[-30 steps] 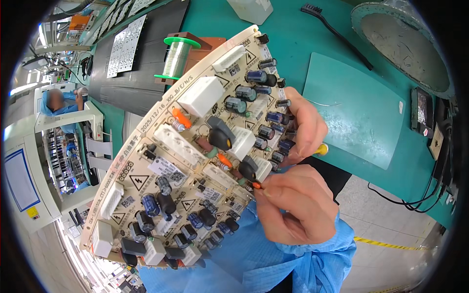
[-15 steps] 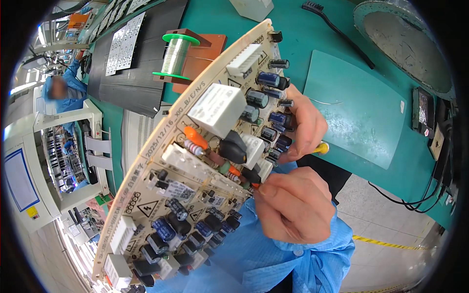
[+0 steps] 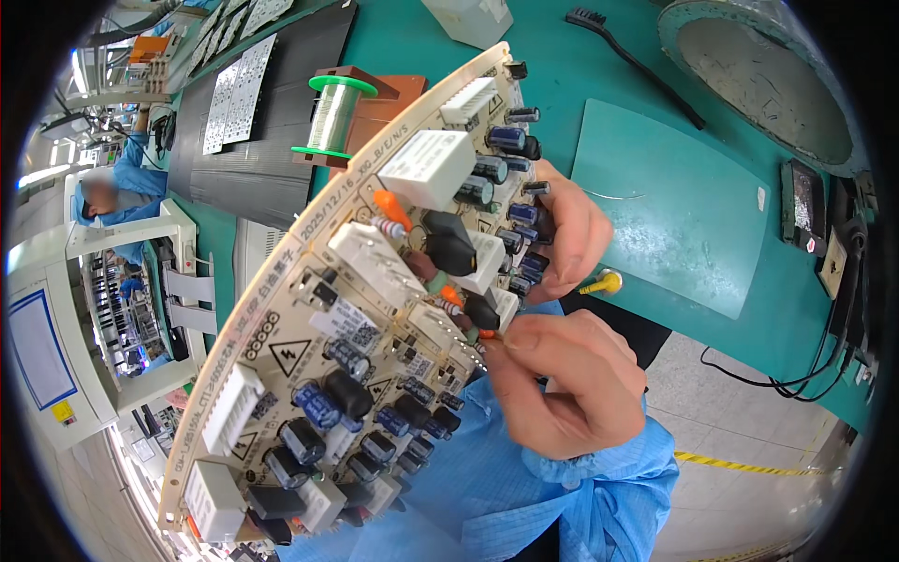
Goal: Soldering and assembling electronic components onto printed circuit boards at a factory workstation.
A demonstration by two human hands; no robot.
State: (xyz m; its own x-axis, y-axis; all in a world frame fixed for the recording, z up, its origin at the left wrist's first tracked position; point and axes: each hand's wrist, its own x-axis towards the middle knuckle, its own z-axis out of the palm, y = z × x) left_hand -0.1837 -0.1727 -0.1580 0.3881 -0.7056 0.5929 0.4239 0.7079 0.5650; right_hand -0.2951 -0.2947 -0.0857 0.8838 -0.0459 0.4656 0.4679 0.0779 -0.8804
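Note:
A tan circuit board, crowded with blue and black capacitors, white box-shaped parts and orange components, is held tilted in front of me. My left hand is closed on its right edge, with part of the hand and the wrist hidden behind the board. Low at the same edge, my right hand is closed in a pinch beside a small orange part. Thumb and fingertips meet right at the components there. What lies between them, if anything, is too small to make out.
Behind the board stands a solder wire spool on a brown holder. A green mat, a black brush and a large round metal-rimmed dish are on the bench. A yellow-ended tool lies near my left hand. Farther left is another person.
The board has tilted slightly, its lower left end shifting left. Both hands have moved a little with it, and the right hand keeps its pinch at the same spot.

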